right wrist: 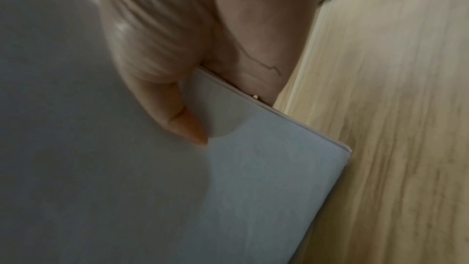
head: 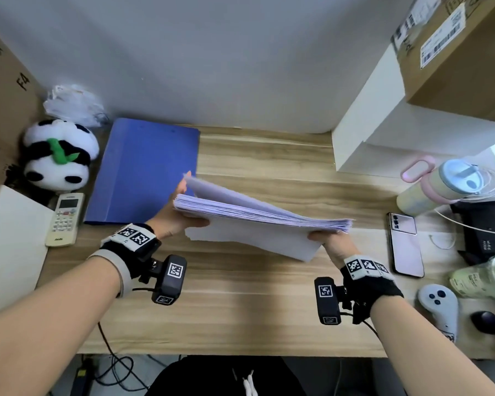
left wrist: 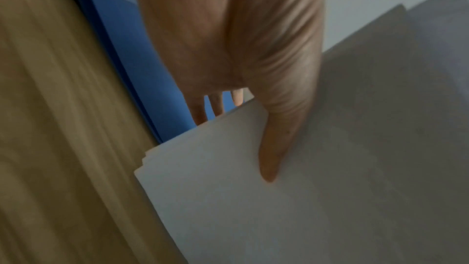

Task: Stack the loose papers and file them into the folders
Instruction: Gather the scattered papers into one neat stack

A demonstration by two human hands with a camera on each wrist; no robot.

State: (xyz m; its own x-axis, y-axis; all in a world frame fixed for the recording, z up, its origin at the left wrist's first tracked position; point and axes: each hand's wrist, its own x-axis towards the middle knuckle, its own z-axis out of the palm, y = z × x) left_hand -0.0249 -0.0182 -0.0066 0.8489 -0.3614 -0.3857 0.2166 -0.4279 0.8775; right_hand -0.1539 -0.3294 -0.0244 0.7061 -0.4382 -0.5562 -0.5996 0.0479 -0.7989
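Both hands, left (head: 174, 217) and right (head: 333, 242), pinch the paper stack (head: 257, 221) above the desk (head: 240, 304), squaring it; next, open the blue folder (head: 143, 170).

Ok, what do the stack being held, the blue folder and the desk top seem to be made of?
Stack: plain white paper, matte; thin sheet edges fan out along its side. Left hand and right hand each hold an end.
Blue folder: probably plastic or coated card, smooth, slight sheen; which one is unclear.
Desk top: light wood grain, likely laminate rather than solid wood, since the streaks look flat and printed.
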